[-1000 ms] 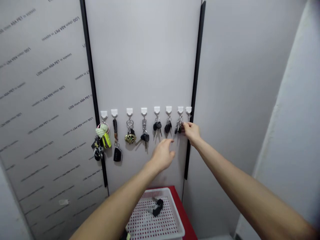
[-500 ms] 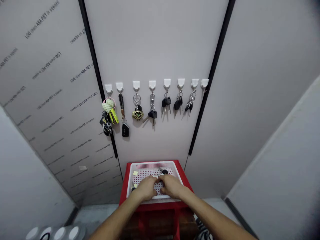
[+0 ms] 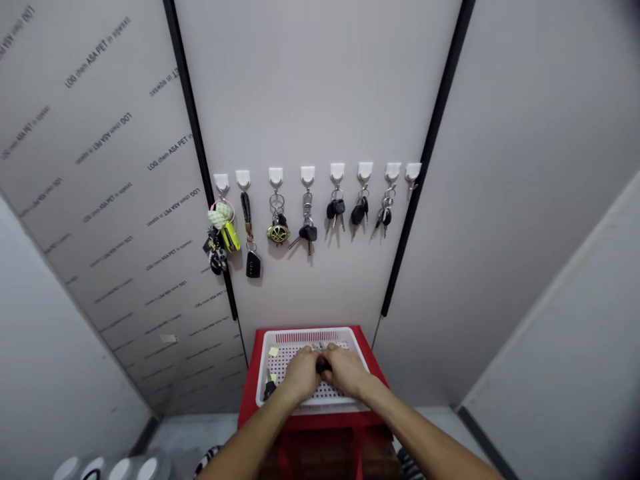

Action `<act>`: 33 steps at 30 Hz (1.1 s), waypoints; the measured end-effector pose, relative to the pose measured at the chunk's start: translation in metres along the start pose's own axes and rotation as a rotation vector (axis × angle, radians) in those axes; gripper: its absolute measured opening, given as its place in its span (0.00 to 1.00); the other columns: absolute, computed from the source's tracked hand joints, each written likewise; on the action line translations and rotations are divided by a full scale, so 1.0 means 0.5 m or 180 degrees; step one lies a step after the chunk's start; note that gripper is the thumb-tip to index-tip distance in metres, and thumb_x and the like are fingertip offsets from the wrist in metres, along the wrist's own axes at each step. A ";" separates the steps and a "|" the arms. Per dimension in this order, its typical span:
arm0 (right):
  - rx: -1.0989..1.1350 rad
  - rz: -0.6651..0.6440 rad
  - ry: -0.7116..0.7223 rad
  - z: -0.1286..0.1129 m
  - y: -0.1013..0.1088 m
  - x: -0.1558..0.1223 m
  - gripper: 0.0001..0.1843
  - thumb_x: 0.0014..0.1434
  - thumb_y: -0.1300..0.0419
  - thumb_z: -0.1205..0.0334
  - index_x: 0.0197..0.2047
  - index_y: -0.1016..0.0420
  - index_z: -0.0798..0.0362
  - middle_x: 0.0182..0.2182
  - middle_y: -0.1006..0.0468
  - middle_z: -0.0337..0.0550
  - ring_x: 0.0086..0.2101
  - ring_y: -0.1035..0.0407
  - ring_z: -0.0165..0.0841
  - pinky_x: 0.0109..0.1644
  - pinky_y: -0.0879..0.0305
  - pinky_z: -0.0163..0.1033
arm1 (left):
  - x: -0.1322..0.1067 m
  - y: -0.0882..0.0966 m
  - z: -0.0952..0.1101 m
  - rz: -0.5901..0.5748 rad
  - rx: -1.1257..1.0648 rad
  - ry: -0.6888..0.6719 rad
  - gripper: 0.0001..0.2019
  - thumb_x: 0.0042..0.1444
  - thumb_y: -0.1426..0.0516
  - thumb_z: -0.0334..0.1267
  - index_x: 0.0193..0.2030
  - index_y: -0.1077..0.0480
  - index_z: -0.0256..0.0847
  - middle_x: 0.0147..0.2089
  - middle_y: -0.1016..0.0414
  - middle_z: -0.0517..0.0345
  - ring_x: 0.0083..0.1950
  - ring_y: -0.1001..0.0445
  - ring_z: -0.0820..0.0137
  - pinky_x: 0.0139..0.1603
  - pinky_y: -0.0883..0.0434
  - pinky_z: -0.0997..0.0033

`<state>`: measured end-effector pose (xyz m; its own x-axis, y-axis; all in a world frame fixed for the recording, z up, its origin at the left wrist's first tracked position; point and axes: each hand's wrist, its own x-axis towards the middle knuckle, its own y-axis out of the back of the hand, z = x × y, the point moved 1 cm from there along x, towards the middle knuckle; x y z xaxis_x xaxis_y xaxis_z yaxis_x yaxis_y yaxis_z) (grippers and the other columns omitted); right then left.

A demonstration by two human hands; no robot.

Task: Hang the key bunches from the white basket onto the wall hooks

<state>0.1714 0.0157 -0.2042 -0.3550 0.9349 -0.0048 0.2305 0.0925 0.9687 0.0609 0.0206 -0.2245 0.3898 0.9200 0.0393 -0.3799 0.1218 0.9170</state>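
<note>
Keys [image 3: 323, 365] in white basket [image 3: 310, 334], red stand [image 3: 249, 395]

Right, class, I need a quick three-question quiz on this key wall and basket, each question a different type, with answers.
1. True or false: the rightmost white hook holds a bunch.
2. Where are the left hand and right hand? A: up at the wall. B: inside the white basket, either side of a black key. C: down on the floor.
3. How many of the eight wall hooks carry keys?
Key: 1 false; 2 B; 3 seven.
</note>
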 end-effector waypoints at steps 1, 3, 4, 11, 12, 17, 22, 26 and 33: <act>0.0127 -0.0002 0.0046 0.002 0.001 -0.002 0.11 0.41 0.52 0.67 0.29 0.32 0.56 0.30 0.31 0.47 0.31 0.37 0.34 0.33 0.46 0.35 | -0.002 0.001 -0.001 -0.0027 0.0001 0.0028 0.12 0.39 0.52 0.33 0.33 0.35 0.36 0.37 0.34 0.50 0.39 0.37 0.67 0.38 0.41 0.72; 0.0481 0.0114 0.0148 0.009 0.006 -0.004 0.10 0.41 0.52 0.68 0.28 0.32 0.55 0.28 0.31 0.45 0.31 0.38 0.32 0.34 0.46 0.34 | -0.004 0.007 -0.003 -0.0118 -0.0108 -0.0001 0.11 0.41 0.53 0.34 0.31 0.34 0.37 0.34 0.32 0.52 0.36 0.36 0.68 0.35 0.41 0.73; 0.0691 0.0196 0.0203 0.013 0.009 -0.005 0.11 0.40 0.51 0.68 0.29 0.32 0.55 0.29 0.31 0.44 0.32 0.39 0.31 0.35 0.46 0.34 | -0.005 0.013 -0.005 -0.0170 -0.0241 -0.0067 0.11 0.42 0.54 0.35 0.31 0.33 0.38 0.32 0.31 0.54 0.34 0.35 0.69 0.34 0.41 0.74; 0.2523 -0.0016 0.0452 0.004 0.054 0.003 0.07 0.44 0.52 0.65 0.27 0.37 0.56 0.19 0.36 0.35 0.22 0.42 0.24 0.26 0.45 0.30 | 0.015 0.122 -0.011 -0.0188 -0.1297 -0.0506 0.13 0.45 0.56 0.36 0.31 0.33 0.36 0.28 0.32 0.60 0.30 0.37 0.75 0.30 0.41 0.79; 0.2692 0.0069 0.0473 -0.001 0.067 0.005 0.07 0.44 0.52 0.64 0.27 0.37 0.57 0.19 0.37 0.34 0.21 0.43 0.24 0.25 0.45 0.29 | 0.019 0.143 -0.012 -0.0191 -0.1368 -0.0548 0.13 0.45 0.56 0.37 0.31 0.33 0.35 0.27 0.32 0.61 0.29 0.38 0.75 0.30 0.42 0.79; 0.3101 0.0426 0.0396 -0.015 0.125 0.014 0.10 0.46 0.52 0.58 0.25 0.39 0.57 0.16 0.40 0.34 0.19 0.44 0.23 0.24 0.46 0.30 | 0.028 0.206 -0.007 -0.0142 -0.1563 -0.0428 0.13 0.45 0.55 0.39 0.29 0.35 0.33 0.21 0.39 0.63 0.22 0.44 0.79 0.23 0.45 0.80; 0.3559 0.0829 0.0019 -0.018 0.149 0.011 0.10 0.43 0.50 0.57 0.23 0.39 0.57 0.16 0.40 0.33 0.18 0.44 0.23 0.23 0.46 0.30 | 0.025 0.209 0.015 0.0051 -0.1444 -0.0491 0.11 0.45 0.55 0.37 0.29 0.35 0.35 0.19 0.42 0.65 0.21 0.46 0.79 0.22 0.46 0.80; 0.3576 0.0763 -0.0327 -0.013 0.161 0.003 0.09 0.42 0.50 0.59 0.21 0.39 0.58 0.15 0.38 0.34 0.18 0.43 0.23 0.25 0.47 0.31 | 0.017 0.224 0.030 0.0792 -0.0618 -0.0728 0.10 0.46 0.55 0.34 0.31 0.35 0.38 0.24 0.36 0.61 0.27 0.41 0.76 0.28 0.43 0.77; 0.2955 0.0890 -0.0500 0.015 0.200 -0.002 0.09 0.41 0.49 0.61 0.18 0.36 0.58 0.15 0.37 0.34 0.19 0.45 0.23 0.25 0.49 0.30 | 0.014 0.245 0.049 0.1289 -0.0011 -0.0912 0.06 0.45 0.52 0.34 0.28 0.35 0.40 0.29 0.34 0.58 0.35 0.39 0.72 0.36 0.42 0.71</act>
<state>0.2013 0.0266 -0.1093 -0.0702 0.9928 0.0969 0.9324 0.0307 0.3601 0.0377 0.0329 -0.1021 0.4252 0.7543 0.5003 -0.5512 -0.2227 0.8041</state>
